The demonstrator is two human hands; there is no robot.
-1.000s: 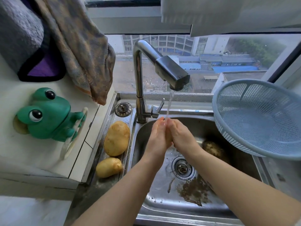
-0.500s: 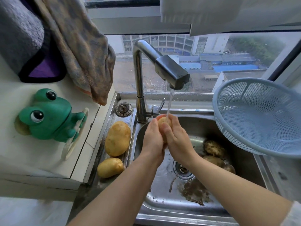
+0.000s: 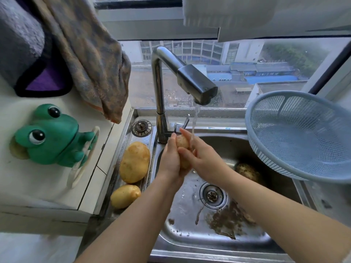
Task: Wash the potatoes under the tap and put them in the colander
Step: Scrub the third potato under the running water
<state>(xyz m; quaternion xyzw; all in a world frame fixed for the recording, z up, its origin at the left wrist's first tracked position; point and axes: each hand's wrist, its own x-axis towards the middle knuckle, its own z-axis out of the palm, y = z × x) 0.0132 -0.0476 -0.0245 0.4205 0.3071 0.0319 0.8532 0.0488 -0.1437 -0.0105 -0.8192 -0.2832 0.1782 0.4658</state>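
Rubbing a potato (image 3: 182, 149) under the tap (image 3: 197, 86) stream, both hands, left (image 3: 171, 158) and right (image 3: 204, 158), clasp it over the sink (image 3: 190, 232); wet, firm and likely slippery, it wants a full-palm grip.

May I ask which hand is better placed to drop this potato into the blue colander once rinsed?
Probably the right hand: both hold the potato, but the colander sits off to the right, so the left hand would have to cross over.

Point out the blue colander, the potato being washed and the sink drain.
blue colander (image 3: 296, 133): head view, inner mesh wall.
potato being washed (image 3: 182, 142): head view, exposed top end.
sink drain (image 3: 212, 195): head view, centre of its strainer.
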